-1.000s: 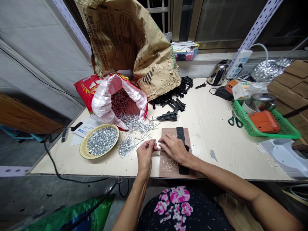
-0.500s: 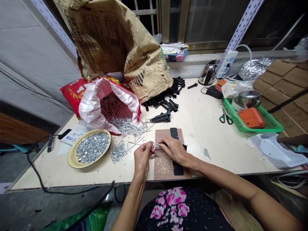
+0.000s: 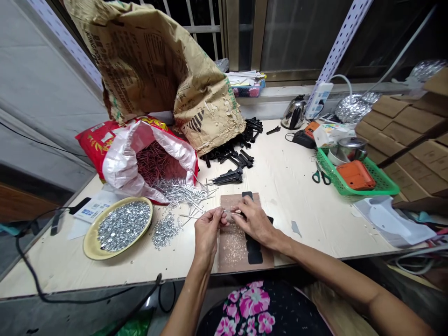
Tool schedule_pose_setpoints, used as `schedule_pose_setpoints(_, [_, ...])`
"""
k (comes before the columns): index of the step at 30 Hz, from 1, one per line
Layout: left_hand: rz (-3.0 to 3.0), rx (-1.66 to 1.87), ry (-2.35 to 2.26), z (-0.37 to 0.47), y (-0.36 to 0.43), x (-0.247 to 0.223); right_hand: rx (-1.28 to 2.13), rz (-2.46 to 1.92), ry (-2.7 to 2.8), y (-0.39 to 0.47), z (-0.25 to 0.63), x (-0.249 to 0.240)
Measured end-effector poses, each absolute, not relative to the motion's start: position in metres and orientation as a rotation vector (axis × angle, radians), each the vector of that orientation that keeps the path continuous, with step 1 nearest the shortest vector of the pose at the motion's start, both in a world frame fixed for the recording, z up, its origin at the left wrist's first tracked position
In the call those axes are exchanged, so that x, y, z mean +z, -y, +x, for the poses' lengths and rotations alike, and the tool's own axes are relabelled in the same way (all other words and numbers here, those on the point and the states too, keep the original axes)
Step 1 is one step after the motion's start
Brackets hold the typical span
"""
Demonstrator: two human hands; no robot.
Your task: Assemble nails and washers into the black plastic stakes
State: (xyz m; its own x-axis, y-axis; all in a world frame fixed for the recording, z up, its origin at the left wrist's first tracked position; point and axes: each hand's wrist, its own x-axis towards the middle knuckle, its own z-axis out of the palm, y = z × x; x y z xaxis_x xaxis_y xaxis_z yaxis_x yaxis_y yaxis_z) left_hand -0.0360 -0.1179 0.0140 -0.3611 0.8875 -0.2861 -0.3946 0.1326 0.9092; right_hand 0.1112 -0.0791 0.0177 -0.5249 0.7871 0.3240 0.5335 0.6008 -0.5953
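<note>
Over a brown board point(image 3: 234, 252) near the table's front edge, my left hand point(image 3: 209, 226) is closed in a pinch on one end of a thin metal rod point(image 3: 229, 211). The fingers of my right hand point(image 3: 255, 221) are bent around the rod's other end, close to the left fingertips. Black rounded pads point(image 3: 254, 252) lie in a column on the board, partly under my right hand. Left of my hands are a loose pile of silvery rods point(image 3: 192, 193), a small heap of washers point(image 3: 166, 231) and a yellow plate point(image 3: 91, 252) full of washers.
A red and white sack point(image 3: 121, 158) of rods and a large paper sack point(image 3: 206, 107) with black parts point(image 3: 229, 177) stand behind. To the right are scissors point(image 3: 321, 175), a green basket point(image 3: 381, 186), a kettle point(image 3: 294, 112) and cardboard boxes point(image 3: 413, 135).
The view has shifted, so the table items appear slightly left and lower. My right fingers have changed their hold a little, with the index finger more raised; the rod is still between my hands.
</note>
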Motion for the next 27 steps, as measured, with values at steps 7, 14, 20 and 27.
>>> schedule_pose_setpoints(7, [0.546, 1.485, -1.411, -0.023, 0.135, 0.01, 0.527, -0.981, 2.274, 0.093, 0.124, 0.016])
schedule_pose_setpoints(14, [0.447, 1.486, -1.212, 0.013, 0.122, -0.006, 0.298, -1.037, 2.276, 0.088, 0.168, -0.015])
schedule_pose_setpoints(20, [0.689, 1.455, -1.509, -0.015, 0.149, 0.007, 0.454, -1.003, 2.325, 0.084, 0.14, 0.013])
schedule_pose_setpoints(27, [1.856, 1.092, -1.876, -0.012, 0.141, -0.018, 0.269, -1.14, 2.381, 0.023, 0.182, 0.007])
